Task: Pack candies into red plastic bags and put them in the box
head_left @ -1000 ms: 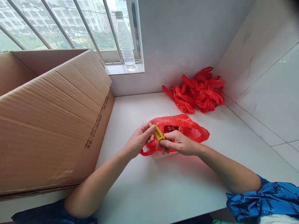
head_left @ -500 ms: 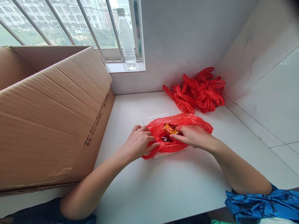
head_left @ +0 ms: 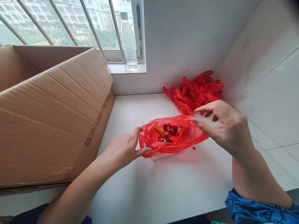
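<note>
A red plastic bag (head_left: 187,138) lies on the white counter (head_left: 163,186), on top of a white sheet of paper (head_left: 161,155). Inside it I see a yellow wrapped sweet (head_left: 160,129) and two dark red packets (head_left: 172,129). My left hand (head_left: 122,150) is open, its thumb and forefinger spread around the bag's left edge and touching it. My right hand (head_left: 224,126) is lifted above the bag's right side with its fingers stretched out and nothing in them; the lowest fingertip is close to the bag's upper rim.
A large open cardboard box (head_left: 53,115) fills the left side. A heap of red plastic bags (head_left: 193,93) lies in the back corner by the tiled wall (head_left: 268,77). A clear water bottle (head_left: 128,40) stands on the window sill. A tiny dark speck (head_left: 193,148) lies right of the bag.
The yellow sweet, held in both hands a second ago, now lies inside the bag. My right hand has let go and risen to the right; my left hand has opened at the bag's edge.
</note>
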`<act>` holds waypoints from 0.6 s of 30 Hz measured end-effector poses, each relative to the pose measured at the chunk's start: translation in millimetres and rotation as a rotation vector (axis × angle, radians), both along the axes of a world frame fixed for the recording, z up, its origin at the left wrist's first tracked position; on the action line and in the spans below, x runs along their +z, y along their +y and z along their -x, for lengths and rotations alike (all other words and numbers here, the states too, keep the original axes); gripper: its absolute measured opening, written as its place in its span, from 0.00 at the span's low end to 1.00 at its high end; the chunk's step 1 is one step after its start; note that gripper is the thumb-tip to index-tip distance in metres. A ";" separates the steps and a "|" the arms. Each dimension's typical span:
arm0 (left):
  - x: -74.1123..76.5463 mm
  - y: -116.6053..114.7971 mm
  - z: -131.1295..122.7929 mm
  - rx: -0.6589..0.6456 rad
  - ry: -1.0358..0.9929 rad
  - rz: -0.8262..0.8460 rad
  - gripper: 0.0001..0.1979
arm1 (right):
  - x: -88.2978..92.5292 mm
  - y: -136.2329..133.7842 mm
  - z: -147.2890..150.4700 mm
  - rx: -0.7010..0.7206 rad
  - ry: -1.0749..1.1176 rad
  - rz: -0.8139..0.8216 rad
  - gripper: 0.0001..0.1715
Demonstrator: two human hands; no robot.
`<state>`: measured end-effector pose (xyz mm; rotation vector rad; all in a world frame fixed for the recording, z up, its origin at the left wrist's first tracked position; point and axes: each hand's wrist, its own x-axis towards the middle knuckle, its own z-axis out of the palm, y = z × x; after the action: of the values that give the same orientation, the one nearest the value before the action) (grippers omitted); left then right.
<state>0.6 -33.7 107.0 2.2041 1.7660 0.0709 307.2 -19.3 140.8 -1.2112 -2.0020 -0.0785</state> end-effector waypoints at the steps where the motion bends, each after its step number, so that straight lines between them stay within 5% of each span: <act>1: -2.6 -1.5 -0.9 -0.027 -0.027 0.019 0.34 | -1.3 3.6 -2.5 -0.039 -0.049 -0.013 0.20; 3: -7.2 -2.9 -3.1 -0.083 -0.089 0.019 0.31 | -3.8 10.0 -8.3 -0.062 -0.176 0.064 0.26; 7: -6.7 1.9 -2.7 -0.184 -0.150 -0.023 0.18 | 3.8 11.8 -26.6 -0.067 -0.305 0.328 0.19; 12: 11.3 7.9 0.0 -0.360 -0.247 0.097 0.12 | 31.9 9.7 -47.6 0.061 -0.092 0.445 0.19; 15: 22.7 4.3 -0.3 -0.317 -0.238 0.169 0.10 | 37.5 16.5 -45.7 0.082 -0.044 0.414 0.21; 18: 29.0 1.9 2.9 -0.166 -0.273 0.072 0.16 | 32.3 23.6 -35.4 0.068 -0.142 0.453 0.25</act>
<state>-2.3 -31.8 136.0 2.1622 1.4155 0.2537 342.6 4.3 173.1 -1.4450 -2.2587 0.3494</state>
